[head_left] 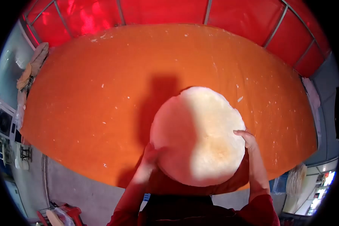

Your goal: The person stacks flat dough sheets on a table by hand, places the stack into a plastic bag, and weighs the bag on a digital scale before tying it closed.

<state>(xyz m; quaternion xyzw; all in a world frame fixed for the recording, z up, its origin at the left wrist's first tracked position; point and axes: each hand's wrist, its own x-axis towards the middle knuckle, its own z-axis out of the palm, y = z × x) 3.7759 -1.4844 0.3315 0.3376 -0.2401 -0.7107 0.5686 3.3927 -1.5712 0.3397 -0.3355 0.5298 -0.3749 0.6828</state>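
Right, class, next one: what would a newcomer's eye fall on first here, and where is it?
First, the large pale disc just right of centre, held at its edges by the left hand and right hand, its left part in reddish shade. Then the broad orange surface across the middle, and the bright red panels along the top.

Red panels point(164, 11) in grey bars point(208, 12) past far edge of orange table point(83, 105). White flecks point(240, 99) scattered on top. Brownish bundle point(35, 64) at left edge, toward far corner; pale sheet point(313, 98) along right edge. Red stool-like item point(72, 214) below near-left corner, pale strands point(297, 179) off near-right.
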